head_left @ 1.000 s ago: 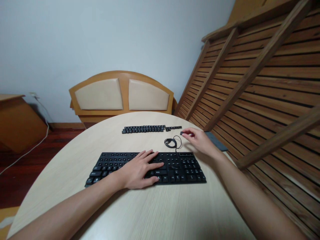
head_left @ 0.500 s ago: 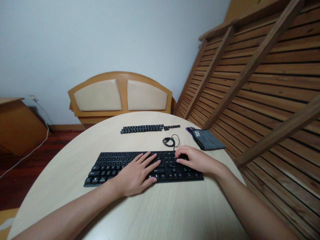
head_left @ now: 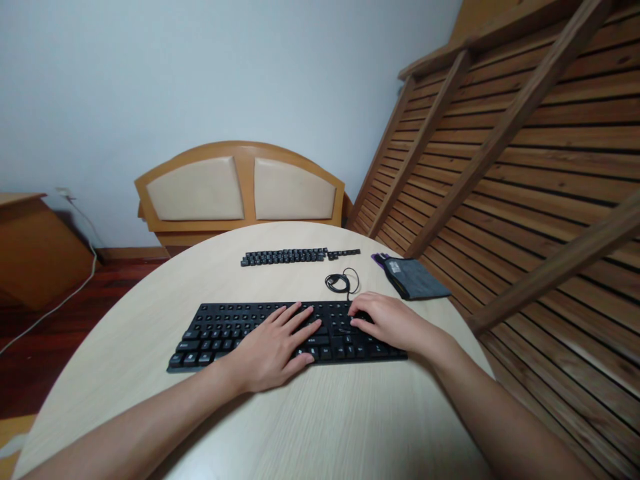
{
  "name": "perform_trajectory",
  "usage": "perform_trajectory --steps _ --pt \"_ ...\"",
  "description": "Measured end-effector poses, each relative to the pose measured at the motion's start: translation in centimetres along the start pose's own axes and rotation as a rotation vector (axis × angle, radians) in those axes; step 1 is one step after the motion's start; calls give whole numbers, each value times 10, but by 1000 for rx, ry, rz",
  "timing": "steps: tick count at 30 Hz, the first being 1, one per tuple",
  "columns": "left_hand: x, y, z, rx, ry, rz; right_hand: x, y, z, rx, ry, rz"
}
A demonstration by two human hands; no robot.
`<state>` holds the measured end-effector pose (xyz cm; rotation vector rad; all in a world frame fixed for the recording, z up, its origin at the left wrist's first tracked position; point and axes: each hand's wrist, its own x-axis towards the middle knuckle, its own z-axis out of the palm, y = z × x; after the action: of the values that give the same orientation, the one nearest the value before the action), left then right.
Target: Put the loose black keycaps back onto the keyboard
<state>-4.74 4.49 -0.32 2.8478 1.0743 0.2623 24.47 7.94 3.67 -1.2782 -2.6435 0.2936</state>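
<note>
A black keyboard [head_left: 220, 337] lies on the round table [head_left: 320, 427]. Its upper rows show bare key mounts, while the lower rows carry keycaps. My left hand [head_left: 273, 350] is spread flat across the middle of the keyboard, holding nothing. Over the keyboard's right part, my right hand [head_left: 387, 323] is curled, thumb and forefinger tips close together near the bare mounts. Whatever sits between those tips is too small or hidden to make out. Behind the keyboard, loose black keycaps [head_left: 285, 257] are laid out in rows, with a shorter strip at their right.
A coiled black cable [head_left: 337, 283] lies behind the keyboard. At the table's right edge rests a grey pouch [head_left: 417, 279] with purple trim. A wooden slatted frame [head_left: 525, 167] leans on the right, and a padded headboard [head_left: 240, 187] stands beyond the table.
My right hand has shifted very slightly, its fingertips a touch further left. My left hand stays flat on the keyboard, and the keycap rows look the same.
</note>
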Motion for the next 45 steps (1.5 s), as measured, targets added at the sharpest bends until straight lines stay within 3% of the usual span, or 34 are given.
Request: perform_trajectory --steps 16,25,34,41,45 --pt "1 0 2 6 5 -8 8 -9 -3 -87 -32 163" --pt "9 4 -12 -21 39 -6 7 6 3 -59 -16 98" --pt "81 -29 -26 152 142 -61 5 7 2 47 9 35" --pt "159 -54 -11 278 146 -74 0 8 3 76 36 40" --pt "188 -61 0 291 139 -79 -1 5 1 102 25 52"
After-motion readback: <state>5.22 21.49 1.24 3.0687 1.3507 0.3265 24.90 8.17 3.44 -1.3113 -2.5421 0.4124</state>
